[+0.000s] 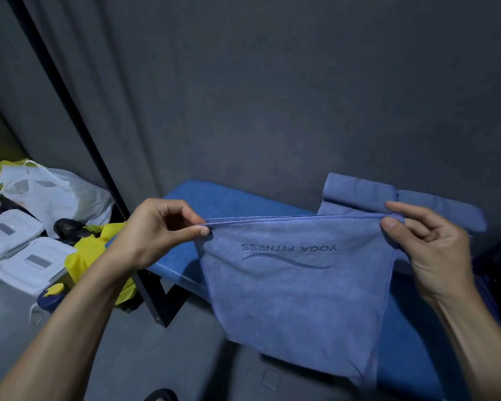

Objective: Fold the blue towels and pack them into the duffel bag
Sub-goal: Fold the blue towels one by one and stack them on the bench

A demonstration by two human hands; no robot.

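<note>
A dark grey wall fills the upper half of what we see, and below it a bright blue tabletop (232, 201) runs from the centre toward four o'clock. At nine o'clock, on the grey floor, we see a white plastic bag (49, 189), two white lidded containers (26, 250), some yellow plastic (90, 256) and a dark bottle with a yellow cap (51, 296). A black metal frame (99, 157) slants between that clutter and the tabletop.

We hold a blue towel (295, 299) up over the tabletop's front edge, at about five o'clock from centre. Our left hand (162, 230) pinches its top hem between thumb and forefinger at one corner; our right hand (425, 244) pinches the opposite corner the same way. The hem is stretched taut, running from nine to three o'clock, and the cloth hangs down toward six o'clock. Its stamped words "YOGA FITNESS" read upside down to us.

Behind the hem, at two o'clock, another blue towel (359, 192) lies folded on the tabletop, its long axis running toward four o'clock. Dark fabric shows at the right edge; we cannot tell what it is.
</note>
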